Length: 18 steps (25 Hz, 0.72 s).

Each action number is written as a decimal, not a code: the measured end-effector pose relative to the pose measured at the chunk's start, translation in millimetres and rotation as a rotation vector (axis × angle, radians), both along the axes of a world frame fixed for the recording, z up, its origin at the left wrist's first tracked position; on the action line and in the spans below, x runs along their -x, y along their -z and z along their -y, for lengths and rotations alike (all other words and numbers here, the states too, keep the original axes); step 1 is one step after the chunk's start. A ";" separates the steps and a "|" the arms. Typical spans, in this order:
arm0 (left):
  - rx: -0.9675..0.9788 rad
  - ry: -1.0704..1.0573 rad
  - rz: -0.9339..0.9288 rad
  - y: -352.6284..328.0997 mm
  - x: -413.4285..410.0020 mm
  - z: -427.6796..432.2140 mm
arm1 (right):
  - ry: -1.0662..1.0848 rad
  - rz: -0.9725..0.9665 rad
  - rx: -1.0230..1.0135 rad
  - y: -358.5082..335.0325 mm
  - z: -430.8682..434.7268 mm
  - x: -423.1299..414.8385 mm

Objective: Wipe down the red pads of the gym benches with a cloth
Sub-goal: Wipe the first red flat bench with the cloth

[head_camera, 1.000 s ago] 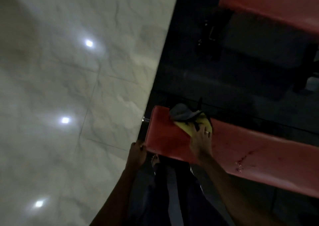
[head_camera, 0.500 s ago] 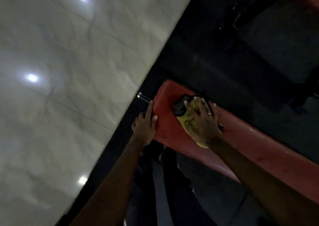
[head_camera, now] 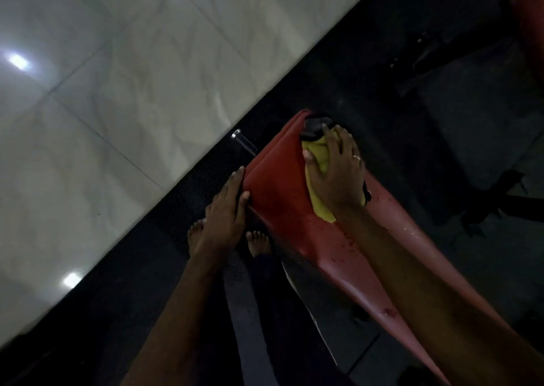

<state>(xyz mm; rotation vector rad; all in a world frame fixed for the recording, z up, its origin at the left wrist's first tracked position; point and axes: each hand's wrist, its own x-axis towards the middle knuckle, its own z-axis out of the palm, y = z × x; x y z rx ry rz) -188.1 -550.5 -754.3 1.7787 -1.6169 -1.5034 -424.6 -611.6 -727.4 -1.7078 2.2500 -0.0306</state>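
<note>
A long red bench pad point(head_camera: 279, 185) runs from the middle of the view down to the lower right, with water drops on its surface. A yellow and grey cloth point(head_camera: 319, 153) lies near the pad's far end. My right hand point(head_camera: 338, 173) presses flat on the cloth with spread fingers, a ring on one finger. My left hand point(head_camera: 228, 209) rests against the pad's near left edge, fingers straight along its side. A second red pad point(head_camera: 530, 17) shows at the top right corner.
Pale marble floor tiles point(head_camera: 132, 106) fill the left half, with bright light reflections. Dark rubber matting point(head_camera: 441, 150) lies under and beyond the bench. My bare feet point(head_camera: 259, 243) stand beside the pad's end. A short metal bar point(head_camera: 243, 141) sticks out near the bench end.
My right hand has slid the cloth toward the pad's far end. My left hand moved from the pad's corner to lie along its side edge. The camera has tilted and moved closer.
</note>
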 end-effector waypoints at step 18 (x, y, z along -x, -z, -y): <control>-0.083 -0.309 -0.235 3.3 -69.5 -33.5 | -0.498 -0.143 0.047 -0.3 -35.3 -110.5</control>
